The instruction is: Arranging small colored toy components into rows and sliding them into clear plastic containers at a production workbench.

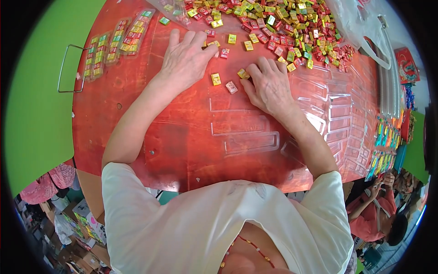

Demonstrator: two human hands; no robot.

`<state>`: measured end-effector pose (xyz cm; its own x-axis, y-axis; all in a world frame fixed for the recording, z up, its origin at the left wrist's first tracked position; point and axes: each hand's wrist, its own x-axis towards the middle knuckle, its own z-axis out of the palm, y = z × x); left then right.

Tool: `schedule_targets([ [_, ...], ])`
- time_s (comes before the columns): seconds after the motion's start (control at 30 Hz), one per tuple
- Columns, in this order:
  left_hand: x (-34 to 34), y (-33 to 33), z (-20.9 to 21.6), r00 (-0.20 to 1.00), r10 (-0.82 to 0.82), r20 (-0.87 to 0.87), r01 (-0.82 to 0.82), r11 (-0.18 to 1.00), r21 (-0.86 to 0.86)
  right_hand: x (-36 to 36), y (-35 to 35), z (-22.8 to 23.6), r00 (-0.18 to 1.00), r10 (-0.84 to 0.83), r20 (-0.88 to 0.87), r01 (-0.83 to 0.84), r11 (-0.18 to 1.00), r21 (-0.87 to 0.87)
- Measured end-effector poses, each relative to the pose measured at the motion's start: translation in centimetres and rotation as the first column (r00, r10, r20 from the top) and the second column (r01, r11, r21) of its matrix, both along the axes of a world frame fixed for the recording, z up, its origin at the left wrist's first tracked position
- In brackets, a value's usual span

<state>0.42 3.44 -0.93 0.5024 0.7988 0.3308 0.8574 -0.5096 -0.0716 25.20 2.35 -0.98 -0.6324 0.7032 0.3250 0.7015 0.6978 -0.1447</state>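
Observation:
Small yellow and red boxes are scattered loose on the red table (pixel 169 128). My left hand (pixel 187 59) rests palm down at the upper left, fingers apart. Beside its thumb and index finger lies a small yellow box (pixel 213 43), with a red one (pixel 225 53) just to the right. My right hand (pixel 271 86) has its thumb and index finger closed about another small yellow box (pixel 242 73). Between the hands are a yellow box (pixel 216 79) and a pale box (pixel 232 87) lying flat.
A large heap of small boxes (pixel 301 27) covers the far side. Clear plastic trays (pixel 252 143) spread across the right. Filled trays (pixel 137 33) stand at the far left near a metal wire handle (pixel 58 71). A plastic bag (pixel 356 23) sits far right; another person (pixel 376 210) is lower right.

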Motion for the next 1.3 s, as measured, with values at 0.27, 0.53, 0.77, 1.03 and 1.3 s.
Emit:
schedule_targets([
  [0.27, -0.4, -1.2, -0.4, 0.999, 0.040, 0.023, -0.039, 0.999, -0.035, -0.1, -1.3, 0.7, 0.998, 0.049, 0.036, -0.045, 0.994, -0.103],
  [0.53, -0.2, -0.6, -0.1, 0.995, 0.101, -0.014, -0.102, 0.992, -0.072, -1.2, -1.5, 1.1, 0.987, 0.150, -0.061, -0.155, 0.983, -0.094],
  [0.77, 0.2, -4.0, 0.6, 0.987, 0.147, 0.065, -0.141, 0.986, -0.091, -1.1, -0.3, -0.1, 0.995, 0.085, -0.060, -0.088, 0.995, -0.038],
  [1.03, -0.1, -6.1, 1.5, 0.970, 0.166, 0.177, -0.111, 0.953, -0.284, -2.7, 3.7, -0.5, 0.996, 0.017, -0.084, -0.016, 1.000, 0.017],
  [1.3, 2.4, -5.6, 1.0, 0.975, 0.103, 0.196, -0.040, 0.954, -0.297, -0.8, 4.5, -0.8, 0.997, 0.038, -0.062, -0.037, 0.999, 0.029],
])
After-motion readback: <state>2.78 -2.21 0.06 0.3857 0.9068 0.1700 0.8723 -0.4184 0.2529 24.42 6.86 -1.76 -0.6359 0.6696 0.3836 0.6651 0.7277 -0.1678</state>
